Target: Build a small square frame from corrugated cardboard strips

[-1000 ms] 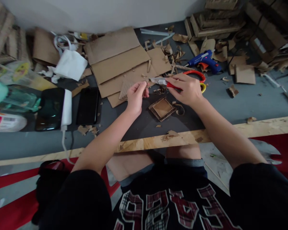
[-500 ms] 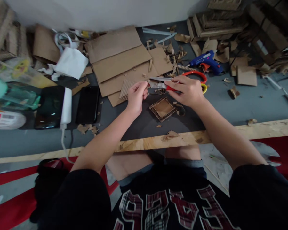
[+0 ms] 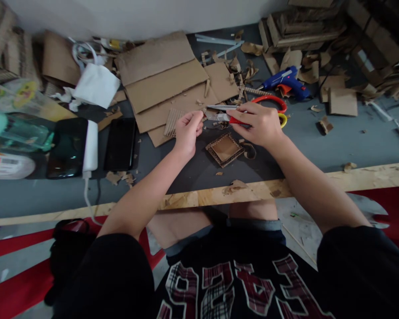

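While scissors (image 3: 234, 114) open, right hand (image 3: 257, 124) grips them.

The scissors (image 3: 234, 113) blades have opened since a second ago.

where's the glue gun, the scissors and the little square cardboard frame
blue glue gun (image 3: 286, 81), head view, on its blue body
scissors (image 3: 271, 100), head view, on the red handle loop beyond the right hand
square cardboard frame (image 3: 224, 149), head view, on its flat middle panel
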Action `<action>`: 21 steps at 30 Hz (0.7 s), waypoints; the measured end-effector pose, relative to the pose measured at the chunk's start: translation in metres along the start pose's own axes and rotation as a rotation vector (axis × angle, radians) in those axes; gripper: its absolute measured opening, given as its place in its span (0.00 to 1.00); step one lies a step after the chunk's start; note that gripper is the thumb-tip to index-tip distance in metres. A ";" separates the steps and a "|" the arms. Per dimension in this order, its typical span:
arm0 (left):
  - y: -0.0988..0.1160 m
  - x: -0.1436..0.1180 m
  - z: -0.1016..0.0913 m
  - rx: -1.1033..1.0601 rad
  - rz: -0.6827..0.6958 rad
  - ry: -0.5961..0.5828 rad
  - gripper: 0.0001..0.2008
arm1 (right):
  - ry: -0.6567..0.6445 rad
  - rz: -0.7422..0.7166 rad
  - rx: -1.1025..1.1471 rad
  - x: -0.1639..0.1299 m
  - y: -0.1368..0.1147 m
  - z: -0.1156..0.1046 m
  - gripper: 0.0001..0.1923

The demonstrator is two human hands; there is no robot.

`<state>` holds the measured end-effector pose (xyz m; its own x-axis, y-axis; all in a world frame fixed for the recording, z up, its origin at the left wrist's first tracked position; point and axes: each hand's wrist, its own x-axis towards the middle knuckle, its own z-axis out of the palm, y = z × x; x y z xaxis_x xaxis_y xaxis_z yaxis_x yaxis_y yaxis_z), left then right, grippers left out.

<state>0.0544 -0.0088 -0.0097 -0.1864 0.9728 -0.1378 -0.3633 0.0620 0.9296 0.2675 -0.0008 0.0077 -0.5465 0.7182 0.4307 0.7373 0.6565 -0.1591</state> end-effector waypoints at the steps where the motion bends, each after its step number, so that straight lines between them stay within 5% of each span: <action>1: -0.001 0.000 0.000 0.006 0.007 -0.002 0.13 | -0.003 0.005 -0.001 0.000 0.000 0.000 0.20; 21: -0.013 0.004 -0.016 0.405 0.480 -0.079 0.26 | 0.057 0.002 0.074 -0.001 0.001 0.004 0.20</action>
<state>0.0438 -0.0091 -0.0282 -0.1689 0.9260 0.3376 0.1208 -0.3205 0.9395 0.2677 0.0002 0.0037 -0.5198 0.7068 0.4798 0.7061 0.6716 -0.2244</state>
